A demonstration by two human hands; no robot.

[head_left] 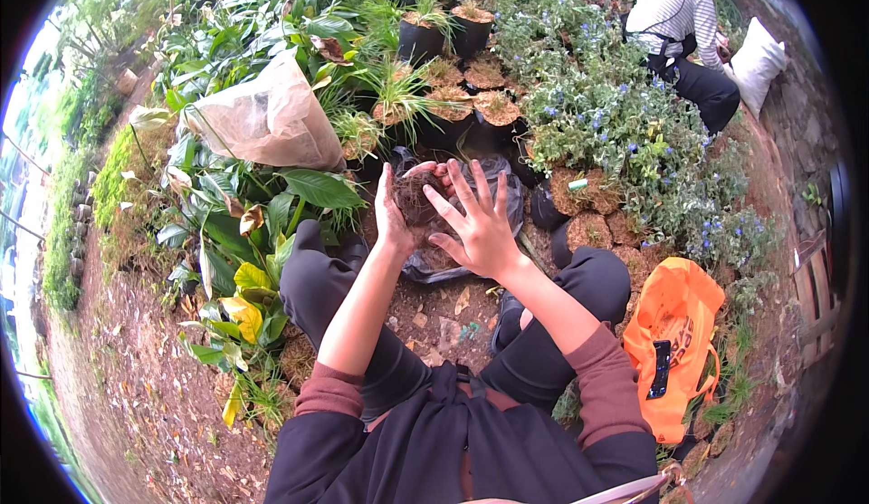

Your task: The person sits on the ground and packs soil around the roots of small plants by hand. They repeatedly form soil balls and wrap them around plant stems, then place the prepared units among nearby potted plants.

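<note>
My left hand (394, 217) cups a brown, fibrous clump of roots and soil (415, 201) from its left side, with fingertips curling round its far edge. On the other side, my right hand (484, 232) is open, its fingers spread, nearest to the clump; whether it touches it I cannot tell. Below both hands a dark plastic bag (434, 274) lies spread on the ground between my knees. My hands and the clump cover most of what is inside it.
Black pots (420, 42) with grassy tufts stand ahead. Broad-leaved plants and a pale wrapped bundle (272, 119) are at left. Blue-flowered plants (593, 110) grow at right, near an orange bag (661, 323) with a phone (660, 368) on it. A person (679, 38) sits beside a white sack (758, 65).
</note>
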